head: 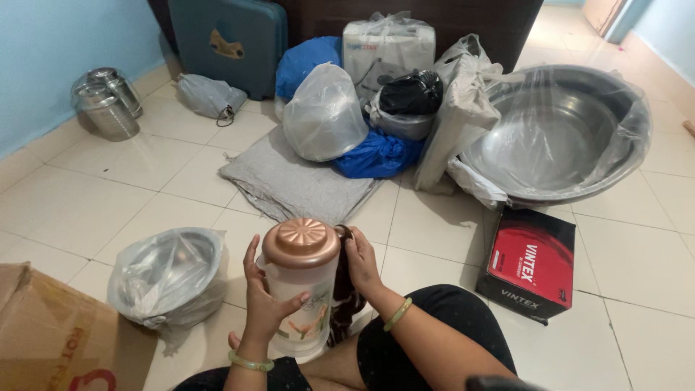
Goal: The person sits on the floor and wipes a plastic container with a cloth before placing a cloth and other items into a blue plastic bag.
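A person sitting cross-legged on a tiled floor is holding a white plastic jug with a copper-coloured lid upright between the knees. The left hand is wrapping around the jug's body, its grip clenched on the side with the thumb lying across the printed front. The right hand is closing on the dark handle at the jug's far side, fingers curled over its top. Both wrists are wearing pale green bangles.

Just left of the jug, a steel bowl wrapped in clear plastic is resting on the floor, with a cardboard carton at the frame's lower corner. To the right, a red and black box is lying flat near the knee. Beyond it, a large steel basin in plastic film is leaning among bagged bundles and a folded grey cloth. Two steel milk cans are standing against the blue wall.
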